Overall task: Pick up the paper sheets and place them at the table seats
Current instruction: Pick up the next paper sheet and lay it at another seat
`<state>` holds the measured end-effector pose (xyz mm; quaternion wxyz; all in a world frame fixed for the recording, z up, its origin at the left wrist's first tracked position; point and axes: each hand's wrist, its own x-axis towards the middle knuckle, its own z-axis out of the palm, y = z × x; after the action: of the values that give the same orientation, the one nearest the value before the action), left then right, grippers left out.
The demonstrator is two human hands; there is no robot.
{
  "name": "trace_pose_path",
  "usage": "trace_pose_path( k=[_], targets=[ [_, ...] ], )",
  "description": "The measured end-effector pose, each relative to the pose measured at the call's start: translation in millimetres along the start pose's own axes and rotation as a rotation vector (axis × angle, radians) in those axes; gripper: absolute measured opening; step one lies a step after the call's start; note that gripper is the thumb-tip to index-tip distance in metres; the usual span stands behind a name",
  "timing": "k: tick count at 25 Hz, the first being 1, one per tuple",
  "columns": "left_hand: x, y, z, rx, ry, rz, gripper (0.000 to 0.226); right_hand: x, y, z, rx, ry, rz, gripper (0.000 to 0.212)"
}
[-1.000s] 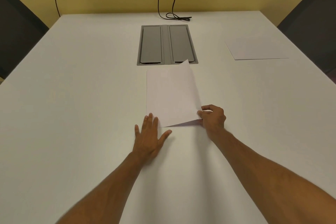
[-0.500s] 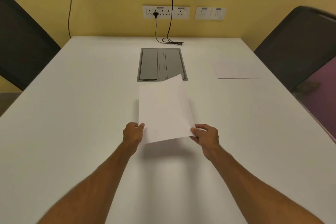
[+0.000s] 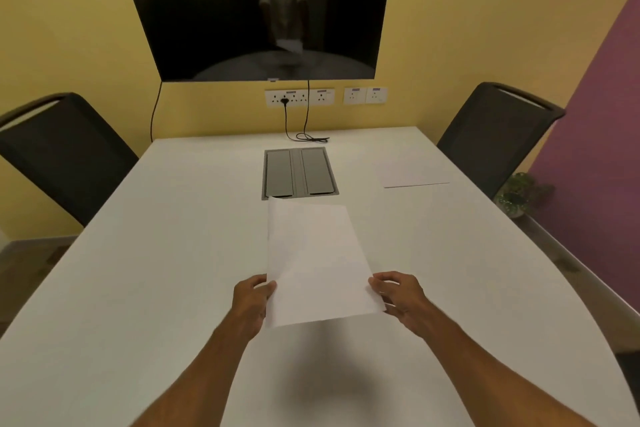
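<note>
A white paper sheet (image 3: 317, 262) hangs above the white table (image 3: 138, 270), casting a shadow below it. My left hand (image 3: 252, 300) pinches its near left edge. My right hand (image 3: 398, 295) pinches its near right edge. A second white sheet (image 3: 414, 172) lies flat at the far right of the table, in front of the right chair (image 3: 495, 135). The left chair (image 3: 59, 152) stands at the far left side, with no sheet in front of it.
A grey cable box (image 3: 299, 173) is set into the table's middle. A black cable (image 3: 304, 137) runs from the wall sockets (image 3: 299, 97) onto the far edge. A dark screen (image 3: 266, 10) hangs on the yellow wall. A small plant (image 3: 516, 196) stands at the right.
The sheet has been lifted off the table. My left hand went from flat on the table to gripping the sheet's left edge. The view has tilted up, showing the screen and chairs.
</note>
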<state>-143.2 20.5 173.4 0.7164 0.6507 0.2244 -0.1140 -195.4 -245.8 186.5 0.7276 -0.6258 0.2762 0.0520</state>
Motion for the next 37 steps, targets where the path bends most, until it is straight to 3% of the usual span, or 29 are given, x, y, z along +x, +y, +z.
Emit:
trace_pose_path(
  k=[9, 22, 26, 31, 37],
  targets=[
    [-106, -7, 37, 0.074, -0.272, -0.047, 0.012, -82, 1, -77, -0.028, 0.146, -0.052, 0.029],
    [-261, -32, 150, 0.182, -0.391, -0.006, 0.026, -230, 14, -237, 0.110, 0.240, -0.137, 0.017],
    [-332, -56, 193, 0.211, -0.411, 0.015, 0.030, -289, 13, -306, 0.101, 0.239, -0.132, 0.021],
    [-412, -73, 242, 0.197, -0.441, 0.056, 0.033, -357, 4, -379, 0.051, 0.256, -0.175, 0.009],
    [-468, -69, 284, 0.187, -0.468, 0.120, 0.034, -396, -15, -438, 0.004, 0.266, -0.219, 0.028]
  ],
)
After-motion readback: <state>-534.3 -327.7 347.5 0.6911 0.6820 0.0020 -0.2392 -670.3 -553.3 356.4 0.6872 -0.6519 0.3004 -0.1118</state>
